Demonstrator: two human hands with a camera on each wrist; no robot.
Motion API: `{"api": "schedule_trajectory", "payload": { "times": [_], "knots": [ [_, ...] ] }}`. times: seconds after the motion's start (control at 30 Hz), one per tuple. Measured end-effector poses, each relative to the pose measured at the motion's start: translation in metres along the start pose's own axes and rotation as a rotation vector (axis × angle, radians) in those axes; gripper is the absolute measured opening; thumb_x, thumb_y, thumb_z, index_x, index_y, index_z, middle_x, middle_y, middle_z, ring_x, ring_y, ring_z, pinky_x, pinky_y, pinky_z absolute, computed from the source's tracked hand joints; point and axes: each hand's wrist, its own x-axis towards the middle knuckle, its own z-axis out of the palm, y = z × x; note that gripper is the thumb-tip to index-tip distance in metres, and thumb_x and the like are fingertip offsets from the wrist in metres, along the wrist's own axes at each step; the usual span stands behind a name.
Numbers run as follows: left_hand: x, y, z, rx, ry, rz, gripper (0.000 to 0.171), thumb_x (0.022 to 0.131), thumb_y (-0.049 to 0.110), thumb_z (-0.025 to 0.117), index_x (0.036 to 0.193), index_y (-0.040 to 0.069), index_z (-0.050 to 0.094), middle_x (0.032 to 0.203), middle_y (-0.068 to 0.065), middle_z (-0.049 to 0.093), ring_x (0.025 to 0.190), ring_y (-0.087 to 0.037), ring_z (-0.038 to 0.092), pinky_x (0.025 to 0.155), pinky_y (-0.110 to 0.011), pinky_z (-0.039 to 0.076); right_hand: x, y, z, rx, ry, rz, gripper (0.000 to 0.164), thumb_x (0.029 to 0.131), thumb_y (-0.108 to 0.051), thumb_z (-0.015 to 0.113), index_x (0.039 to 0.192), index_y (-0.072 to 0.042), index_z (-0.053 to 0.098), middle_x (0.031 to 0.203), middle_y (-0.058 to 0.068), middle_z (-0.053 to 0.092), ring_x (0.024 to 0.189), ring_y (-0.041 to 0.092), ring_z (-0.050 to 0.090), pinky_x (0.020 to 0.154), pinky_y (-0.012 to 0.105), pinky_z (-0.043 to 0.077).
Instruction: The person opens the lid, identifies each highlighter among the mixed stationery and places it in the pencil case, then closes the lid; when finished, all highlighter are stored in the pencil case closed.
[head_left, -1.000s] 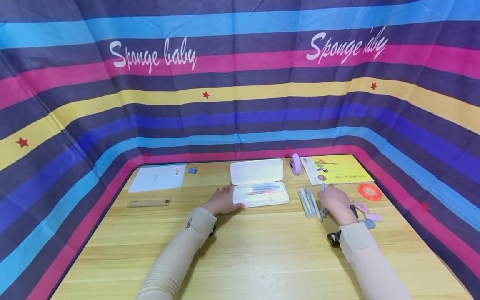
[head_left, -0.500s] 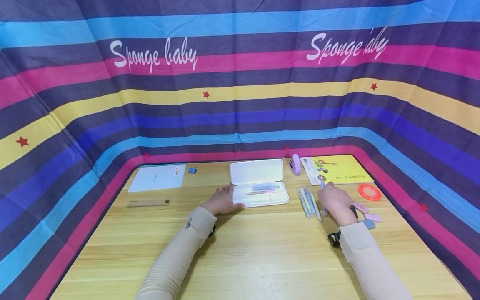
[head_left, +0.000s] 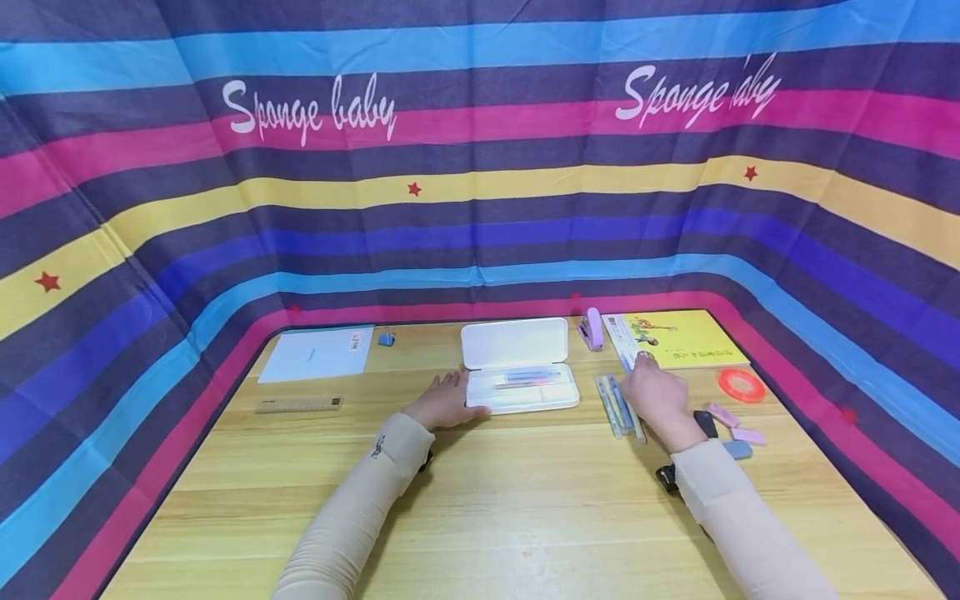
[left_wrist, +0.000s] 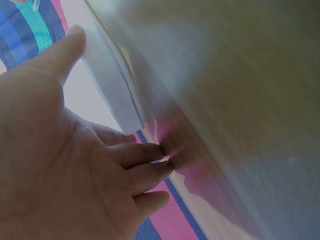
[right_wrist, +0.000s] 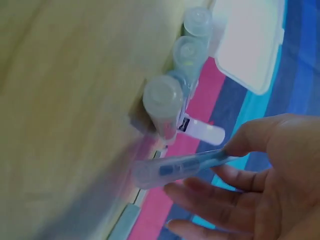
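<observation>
An open white pencil case (head_left: pixel 513 343) holds a few slim pens (head_left: pixel 528 377) in its tray. At the case's left end rests my left hand (head_left: pixel 442 400), its thumb against the front wall and its fingers extended along the side, as the left wrist view also shows. My right hand (head_left: pixel 655 390) pinches a pen (right_wrist: pixel 180 167) with a clear end and blue inside between thumb and fingers, tilted and raised off the table. Several more pens (head_left: pixel 615 404) lie side by side just left of that hand; the right wrist view shows their rounded ends.
Behind stand a purple stapler (head_left: pixel 592 329) and a yellow book (head_left: pixel 682 337). To the right lie an orange-red ring (head_left: pixel 741 385), pink erasers (head_left: pixel 747 436) and a blue-grey block (head_left: pixel 738 450). At left are a ruler (head_left: pixel 298 404), a pale notebook (head_left: pixel 318 354) and a small blue item (head_left: pixel 386 339).
My right hand has lifted the pen from beside the others and shifted slightly left and away from me. The left hand and the pencil case have stayed put.
</observation>
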Motion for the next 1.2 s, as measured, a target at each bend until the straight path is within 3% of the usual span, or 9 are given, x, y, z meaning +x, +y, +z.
{"api": "schedule_trajectory", "payload": {
  "times": [0.1, 0.17, 0.47, 0.67, 0.8, 0.97, 1.2],
  "knots": [
    [0.0, 0.0, -0.001, 0.0, -0.003, 0.001, 0.103, 0.072, 0.072, 0.037, 0.138, 0.0, 0.006, 0.141, -0.018, 0.01, 0.129, -0.029, 0.009, 0.103, -0.042, 0.002, 0.0, -0.008, 0.004, -0.036, 0.155, -0.143, 0.025, 0.079, -0.02, 0.051, 0.078, 0.005, 0.048, 0.067, 0.016, 0.047, 0.041, 0.026, 0.041, 0.031, 0.04, 0.032],
    [0.0, 0.0, -0.001, 0.004, -0.005, 0.0, 0.103, 0.072, 0.072, 0.037, 0.138, 0.0, 0.006, 0.141, -0.018, 0.01, 0.129, -0.029, 0.009, 0.103, -0.042, 0.003, 0.001, -0.014, 0.007, -0.061, 0.226, -0.235, 0.022, 0.077, -0.019, 0.054, 0.073, 0.002, 0.047, 0.065, 0.013, 0.045, 0.039, 0.021, 0.038, 0.029, 0.036, 0.029],
    [-0.004, 0.002, -0.004, 0.001, -0.012, -0.014, 0.1, 0.074, 0.069, 0.038, 0.138, 0.0, 0.006, 0.142, -0.018, 0.009, 0.129, -0.028, 0.008, 0.103, -0.041, 0.002, 0.008, -0.051, 0.01, -0.105, 0.321, -0.459, 0.017, 0.074, -0.017, 0.058, 0.074, -0.002, 0.05, 0.064, 0.008, 0.045, 0.043, 0.02, 0.042, 0.029, 0.03, 0.028],
    [-0.002, 0.001, -0.003, 0.019, -0.016, -0.001, 0.101, 0.073, 0.071, 0.036, 0.138, 0.0, 0.005, 0.142, -0.017, 0.009, 0.129, -0.028, 0.008, 0.103, -0.041, 0.002, 0.015, -0.079, 0.016, -0.184, 0.327, -0.622, 0.009, 0.079, -0.006, 0.04, 0.076, -0.003, 0.048, 0.065, 0.007, 0.043, 0.046, 0.018, 0.042, 0.029, 0.029, 0.027],
    [0.001, 0.0, -0.001, 0.018, -0.021, 0.007, 0.102, 0.072, 0.072, 0.035, 0.138, 0.0, 0.005, 0.142, -0.017, 0.008, 0.129, -0.028, 0.007, 0.103, -0.041, 0.002, 0.018, -0.098, 0.023, -0.209, 0.342, -0.721, 0.01, 0.078, -0.005, 0.04, 0.08, -0.002, 0.05, 0.068, 0.008, 0.046, 0.046, 0.019, 0.044, 0.03, 0.029, 0.031],
    [0.004, 0.0, 0.002, 0.03, -0.015, 0.003, 0.103, 0.072, 0.073, 0.035, 0.138, 0.0, 0.004, 0.142, -0.018, 0.01, 0.129, -0.029, 0.009, 0.103, -0.042, 0.003, 0.021, -0.115, 0.034, -0.227, 0.315, -0.792, 0.012, 0.077, -0.005, 0.042, 0.084, -0.002, 0.051, 0.071, 0.007, 0.048, 0.049, 0.018, 0.046, 0.033, 0.029, 0.034],
    [0.003, 0.0, 0.0, 0.025, -0.008, -0.011, 0.103, 0.072, 0.072, 0.036, 0.138, 0.0, 0.004, 0.141, -0.018, 0.01, 0.128, -0.029, 0.01, 0.103, -0.041, 0.004, 0.024, -0.125, 0.044, -0.27, 0.278, -0.844, 0.018, 0.08, -0.005, 0.034, 0.084, -0.004, 0.051, 0.073, 0.007, 0.048, 0.053, 0.019, 0.048, 0.037, 0.029, 0.034]
  ]
}}
